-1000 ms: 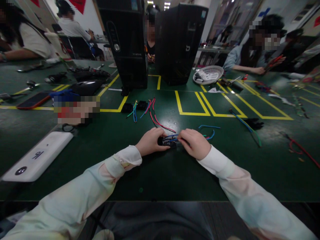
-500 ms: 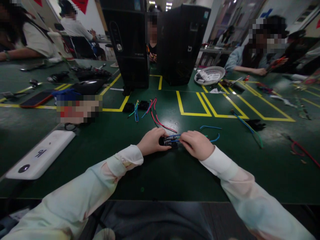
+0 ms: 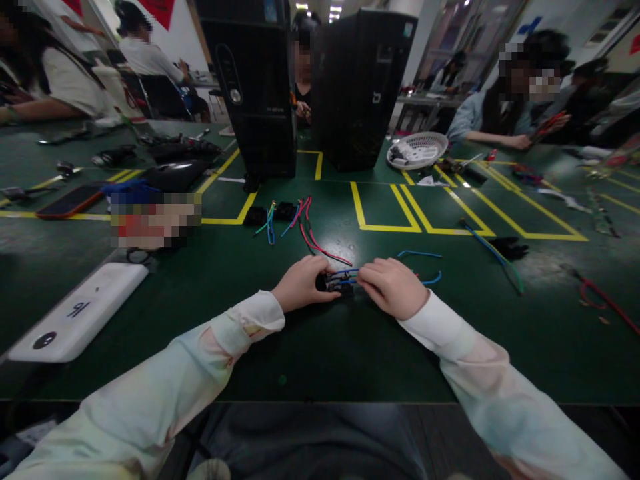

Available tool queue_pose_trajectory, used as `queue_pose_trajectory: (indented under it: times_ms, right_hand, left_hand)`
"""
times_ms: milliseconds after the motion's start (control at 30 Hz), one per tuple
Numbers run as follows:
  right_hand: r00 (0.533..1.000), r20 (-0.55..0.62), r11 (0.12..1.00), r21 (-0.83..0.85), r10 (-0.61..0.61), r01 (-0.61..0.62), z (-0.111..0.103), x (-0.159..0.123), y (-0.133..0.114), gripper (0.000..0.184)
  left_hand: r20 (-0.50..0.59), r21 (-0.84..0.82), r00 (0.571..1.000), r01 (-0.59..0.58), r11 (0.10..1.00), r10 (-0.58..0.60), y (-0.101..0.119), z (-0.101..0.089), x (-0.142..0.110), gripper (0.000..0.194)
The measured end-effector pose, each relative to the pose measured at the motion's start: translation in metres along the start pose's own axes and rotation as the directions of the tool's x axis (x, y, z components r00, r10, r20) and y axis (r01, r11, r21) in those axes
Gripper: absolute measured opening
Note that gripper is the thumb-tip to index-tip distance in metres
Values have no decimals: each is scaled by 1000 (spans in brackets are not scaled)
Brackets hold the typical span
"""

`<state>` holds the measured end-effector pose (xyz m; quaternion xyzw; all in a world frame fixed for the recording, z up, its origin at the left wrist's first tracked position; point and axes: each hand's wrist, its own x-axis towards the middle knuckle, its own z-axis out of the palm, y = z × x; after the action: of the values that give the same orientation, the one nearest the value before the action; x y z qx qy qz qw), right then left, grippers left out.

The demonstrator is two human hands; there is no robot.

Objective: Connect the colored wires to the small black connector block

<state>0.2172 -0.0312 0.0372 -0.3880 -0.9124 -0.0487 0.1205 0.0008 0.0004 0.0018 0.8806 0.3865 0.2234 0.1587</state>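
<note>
- Gripping a small black connector block (image 3: 336,283) from both ends, the left hand (image 3: 301,285) and right hand (image 3: 393,288) are closed on it, low over the table (image 3: 320,347).
- Wire fitting is judged under way; blue wires (image 3: 425,277) trail rightward.
- A steady block and fine fingertip alignment are called for next.
- Loose wired connectors (image 3: 280,215) lie beyond.

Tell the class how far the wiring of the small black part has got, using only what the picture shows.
Done: blue and red wires already run into the small black part. In hand: the left hand grips its left end while the right hand pinches the wires at its right. Left: two more black parts with loose coloured leads lie untouched further back on the green table, and a loose blue wire lies beside the right hand.
</note>
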Motion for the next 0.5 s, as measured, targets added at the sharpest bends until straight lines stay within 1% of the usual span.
queue_pose_trajectory:
  times_ms: [167, 333, 500]
  right_hand:
    - [996, -86, 998, 61, 37, -32, 1, 0, 0, 13]
    - [999, -24, 999, 29, 23, -23, 1, 1, 1, 12]
    - [997, -69, 998, 48, 36, -32, 0, 1, 0, 13]
  left_hand:
    - [-9, -9, 1000, 9, 1000, -9, 1, 0, 0, 34]
    - [-1, -1, 1000, 4, 1000, -4, 1, 0, 0, 34]
    - [-4, -1, 1000, 19, 1000, -19, 2, -1, 0, 34]
